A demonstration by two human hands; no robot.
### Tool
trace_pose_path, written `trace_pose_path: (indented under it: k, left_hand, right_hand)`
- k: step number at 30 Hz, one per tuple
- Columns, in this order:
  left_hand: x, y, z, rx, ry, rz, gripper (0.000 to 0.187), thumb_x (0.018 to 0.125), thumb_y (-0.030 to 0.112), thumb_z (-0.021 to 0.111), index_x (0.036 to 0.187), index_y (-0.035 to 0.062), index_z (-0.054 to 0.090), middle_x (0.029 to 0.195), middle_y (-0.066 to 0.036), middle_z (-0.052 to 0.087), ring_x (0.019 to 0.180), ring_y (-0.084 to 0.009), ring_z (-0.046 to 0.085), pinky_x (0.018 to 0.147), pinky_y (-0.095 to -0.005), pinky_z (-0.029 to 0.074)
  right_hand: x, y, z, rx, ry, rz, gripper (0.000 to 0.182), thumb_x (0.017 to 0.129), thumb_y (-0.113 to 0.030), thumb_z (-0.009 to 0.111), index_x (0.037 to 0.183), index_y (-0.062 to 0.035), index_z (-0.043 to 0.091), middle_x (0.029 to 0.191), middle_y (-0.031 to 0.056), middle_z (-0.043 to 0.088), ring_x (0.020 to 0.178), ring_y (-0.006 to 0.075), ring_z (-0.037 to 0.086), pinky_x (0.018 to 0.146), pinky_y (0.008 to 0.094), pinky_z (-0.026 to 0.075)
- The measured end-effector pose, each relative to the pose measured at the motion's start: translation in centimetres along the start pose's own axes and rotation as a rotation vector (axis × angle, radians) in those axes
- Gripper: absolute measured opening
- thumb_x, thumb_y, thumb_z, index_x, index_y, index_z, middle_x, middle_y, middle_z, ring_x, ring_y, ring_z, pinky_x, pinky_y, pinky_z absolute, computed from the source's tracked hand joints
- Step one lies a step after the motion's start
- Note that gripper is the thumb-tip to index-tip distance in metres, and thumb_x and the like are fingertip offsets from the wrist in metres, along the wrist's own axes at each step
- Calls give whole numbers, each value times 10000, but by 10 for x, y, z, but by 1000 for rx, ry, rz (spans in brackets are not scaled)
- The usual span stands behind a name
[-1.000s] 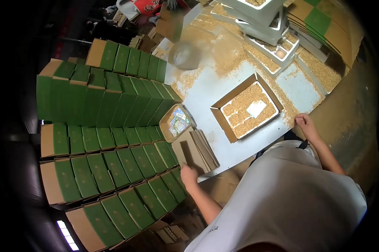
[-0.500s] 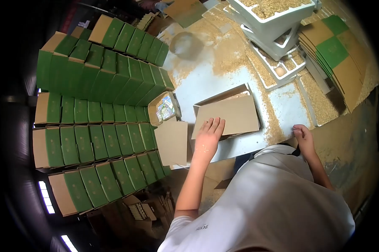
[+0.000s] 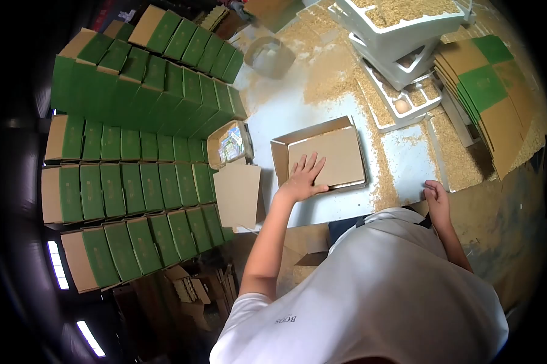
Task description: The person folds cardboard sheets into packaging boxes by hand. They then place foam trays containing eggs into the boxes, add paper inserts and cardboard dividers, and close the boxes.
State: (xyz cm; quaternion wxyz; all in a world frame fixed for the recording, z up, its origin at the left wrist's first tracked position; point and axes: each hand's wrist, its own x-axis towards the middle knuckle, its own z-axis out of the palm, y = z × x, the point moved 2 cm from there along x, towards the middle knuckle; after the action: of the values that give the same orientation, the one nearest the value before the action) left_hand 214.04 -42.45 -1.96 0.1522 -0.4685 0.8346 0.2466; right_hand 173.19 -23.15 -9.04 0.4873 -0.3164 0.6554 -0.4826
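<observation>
An open cardboard box [image 3: 279,162] sits on the light blue table, with a flat cardboard sheet [image 3: 337,151] lying inside it. My left hand [image 3: 305,177] rests palm down on the sheet's near left part, fingers spread. Near the table's front edge, beside my body, my right hand [image 3: 436,197] hangs with its fingers curled in; whether anything is in them cannot be seen. Left of the box stands a blank cardboard piece [image 3: 237,195], and behind that is a basket [image 3: 214,148] of small colourful packets [image 3: 231,145].
Rows of green and brown boxes [image 3: 134,188] fill the left side. White foam trays [image 3: 395,51] with shavings are stacked at the back right, one holding an egg [image 3: 401,107]. Flattened cartons [image 3: 486,91] lean beside them. A round container [image 3: 270,59] stands at the back.
The cardboard sheet has gone from lying tilted over the box to lying flat inside its walls. My left hand has spread its fingers on it. The view has shifted slightly.
</observation>
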Motion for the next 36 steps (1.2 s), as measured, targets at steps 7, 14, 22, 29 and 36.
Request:
trace_pose_path:
  k: [7,14,22,29,36]
  left_hand:
    - [16,-8,-9,-103,-58,-29,617,918,462,645,1456,187,521,1617,-137,323,1479,-410,292,1187,-468,324]
    - [-41,-82,-19,-896,730,-486,431,849,71,734,1261,21,619,1209,-156,660,1103,-265,610,969,-393,477]
    - [27,-155,62,-674,112,-164,921,1009,461,533,1608,92,-61,1601,-347,93,1492,-464,160,1208,-479,219]
    - [22,-158,26,-638,63,-117,1086,770,257,852,1573,204,123,1392,-347,334,1326,-502,361,1162,-540,304]
    - [5,-102,-50,31,255,-221,1208,525,418,957,1528,183,325,1562,-402,95,1466,-537,99,1204,-567,158]
  right_hand:
    - [70,-15,85,16,-413,158,459,956,-196,678,1330,10,512,1211,99,601,910,96,568,815,255,482]
    - [141,-72,179,-147,-479,308,1188,769,-413,858,1595,-14,103,1557,315,313,1369,357,444,913,379,519]
    - [140,-51,225,-155,-583,472,1067,865,-332,795,1608,-51,84,1467,177,493,1285,224,524,848,374,533]
    - [129,-51,282,-432,-376,145,1076,701,-204,896,1489,115,235,1393,293,524,1305,349,528,1111,368,412]
    - [81,-145,310,-1276,-81,-605,1203,602,-311,901,1573,-54,238,1596,319,195,1512,461,137,1207,621,90]
